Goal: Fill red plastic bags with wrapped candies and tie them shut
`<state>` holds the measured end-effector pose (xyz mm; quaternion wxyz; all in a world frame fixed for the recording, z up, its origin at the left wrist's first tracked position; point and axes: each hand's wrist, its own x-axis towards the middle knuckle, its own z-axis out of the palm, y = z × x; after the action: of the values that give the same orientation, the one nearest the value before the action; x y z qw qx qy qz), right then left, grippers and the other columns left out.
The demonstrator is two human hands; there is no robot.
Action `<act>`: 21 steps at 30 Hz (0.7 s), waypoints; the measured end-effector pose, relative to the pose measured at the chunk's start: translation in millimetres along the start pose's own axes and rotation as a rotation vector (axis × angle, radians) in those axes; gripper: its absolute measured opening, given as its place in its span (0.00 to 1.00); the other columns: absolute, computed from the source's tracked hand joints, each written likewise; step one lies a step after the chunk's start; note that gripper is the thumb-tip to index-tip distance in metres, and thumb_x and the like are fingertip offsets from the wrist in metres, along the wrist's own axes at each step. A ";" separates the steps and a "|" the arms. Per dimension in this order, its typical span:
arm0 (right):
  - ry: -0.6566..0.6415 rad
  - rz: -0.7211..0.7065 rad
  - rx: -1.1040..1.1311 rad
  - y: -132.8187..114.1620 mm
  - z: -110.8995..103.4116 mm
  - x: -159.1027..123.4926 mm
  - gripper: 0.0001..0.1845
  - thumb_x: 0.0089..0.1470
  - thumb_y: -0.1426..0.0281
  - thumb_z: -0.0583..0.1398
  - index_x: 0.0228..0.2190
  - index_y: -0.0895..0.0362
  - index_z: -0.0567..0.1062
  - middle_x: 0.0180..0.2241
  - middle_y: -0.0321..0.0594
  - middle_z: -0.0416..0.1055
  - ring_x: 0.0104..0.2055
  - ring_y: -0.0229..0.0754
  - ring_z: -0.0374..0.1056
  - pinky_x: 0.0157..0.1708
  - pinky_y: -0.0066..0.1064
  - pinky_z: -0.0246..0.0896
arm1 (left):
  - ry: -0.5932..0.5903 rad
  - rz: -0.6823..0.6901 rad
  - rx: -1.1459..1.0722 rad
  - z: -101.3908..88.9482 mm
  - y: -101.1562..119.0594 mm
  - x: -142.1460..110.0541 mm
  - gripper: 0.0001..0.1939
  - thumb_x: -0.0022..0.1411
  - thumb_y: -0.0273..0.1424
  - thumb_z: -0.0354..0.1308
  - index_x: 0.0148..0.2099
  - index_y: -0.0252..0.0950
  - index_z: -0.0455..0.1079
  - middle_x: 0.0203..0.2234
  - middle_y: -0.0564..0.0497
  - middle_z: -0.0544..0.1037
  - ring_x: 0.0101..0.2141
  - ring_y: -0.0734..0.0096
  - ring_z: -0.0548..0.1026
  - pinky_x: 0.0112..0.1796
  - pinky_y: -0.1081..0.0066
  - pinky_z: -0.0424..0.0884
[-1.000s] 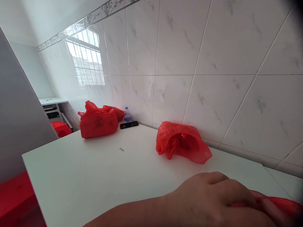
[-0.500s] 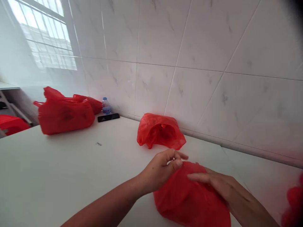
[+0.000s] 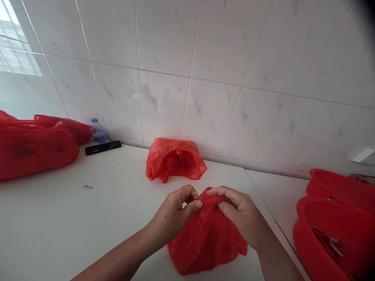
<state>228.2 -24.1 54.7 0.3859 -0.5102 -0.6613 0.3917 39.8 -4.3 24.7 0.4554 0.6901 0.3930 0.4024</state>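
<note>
A thin red plastic bag stands on the white table at the lower middle, gathered toward its top. My left hand pinches the bag's upper edge between thumb and fingertips. On the other side, my right hand holds the top of the same bag with thumb and bent fingers. Whatever the bag contains cannot be made out through the plastic. Just behind it, a second red plastic bag lies against the wall, its mouth facing me.
Full red bags stand at the left, beside a small water bottle and a black phone. Red plastic baskets are at the right. A small scrap lies on the table. Behind rises a tiled wall.
The view has turned right, bringing the red baskets in. My right hand has moved from the bag's side to its top, and both hands now grip its gathered upper edge.
</note>
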 end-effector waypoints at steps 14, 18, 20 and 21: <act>0.476 0.085 -0.141 75.2 -26.9 43.4 0.13 0.51 0.67 0.56 0.37 0.56 0.76 0.42 0.44 0.74 0.47 0.48 0.68 0.49 0.43 0.61 | -0.247 -0.024 0.294 -17.4 -2.8 -35.9 0.10 0.55 0.20 0.53 0.26 0.37 0.59 0.40 0.51 0.71 0.42 0.69 0.69 0.42 0.72 0.65; 0.172 0.018 0.080 84.1 -47.7 32.8 0.38 0.50 0.57 0.61 0.60 0.48 0.55 0.49 0.44 0.70 0.49 0.47 0.67 0.49 0.44 0.61 | -0.261 -0.034 0.227 -33.4 -28.9 -44.4 0.22 0.53 0.36 0.64 0.49 0.44 0.64 0.58 0.46 0.61 0.56 0.56 0.62 0.53 0.61 0.62; -0.009 0.027 0.174 85.8 -53.8 18.3 0.51 0.46 0.52 0.63 0.63 0.44 0.42 0.59 0.47 0.58 0.59 0.50 0.58 0.53 0.45 0.57 | -0.299 -0.055 0.281 -34.5 -46.3 -46.9 0.48 0.43 0.42 0.70 0.63 0.47 0.50 0.65 0.43 0.49 0.62 0.48 0.52 0.58 0.54 0.56; -0.088 0.051 0.187 87.3 -53.6 10.9 0.55 0.43 0.50 0.65 0.63 0.44 0.41 0.62 0.47 0.52 0.62 0.52 0.53 0.54 0.46 0.56 | -0.311 -0.073 0.320 -32.2 -55.5 -47.1 0.56 0.40 0.44 0.71 0.66 0.46 0.42 0.66 0.41 0.44 0.63 0.45 0.48 0.59 0.51 0.53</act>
<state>307.5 8.3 -2.6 0.3924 -0.4707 -0.6250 0.4835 -16.7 -21.7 -28.6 0.4093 0.7927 0.4016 0.2070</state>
